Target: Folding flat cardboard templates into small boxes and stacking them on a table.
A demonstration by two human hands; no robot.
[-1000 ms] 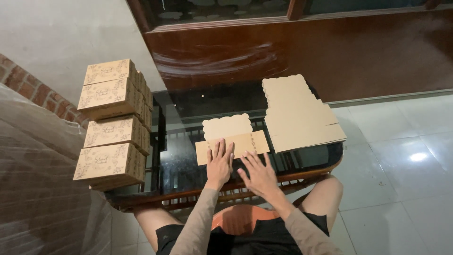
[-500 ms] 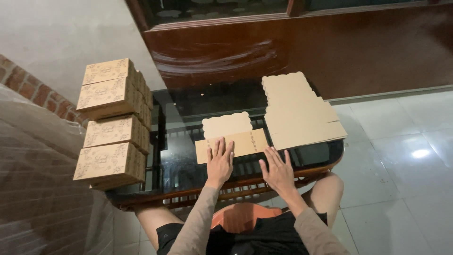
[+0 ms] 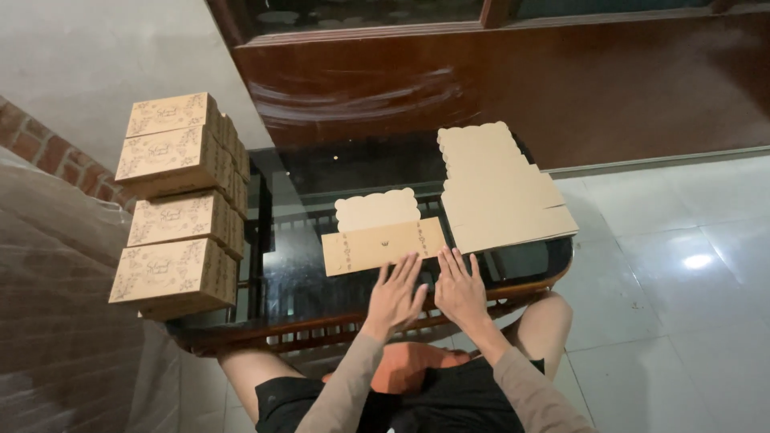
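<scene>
A flat brown cardboard box blank [image 3: 377, 232] with a scalloped far edge lies on the dark glass table [image 3: 297, 265]. My left hand [image 3: 395, 295] rests flat with spread fingers on the near part of the blank. Beside it, my right hand [image 3: 459, 289] lies flat on the glass, fingers spread, just right of the blank's near corner. To the right sits a stack of unfolded scalloped blanks [image 3: 497, 192]. Neither hand grips anything.
Several assembled printed brown boxes [image 3: 178, 200] are stacked in two piles on the table's left end. A dark wooden wall panel [image 3: 513, 80] stands behind the table. White floor tiles [image 3: 682, 281] lie to the right, a plastic-covered surface [image 3: 56, 337] to the left. My knees are under the table.
The folded blank is pressed flatter on the glass. My right hand moved out toward the stack and has come back beside my left hand.
</scene>
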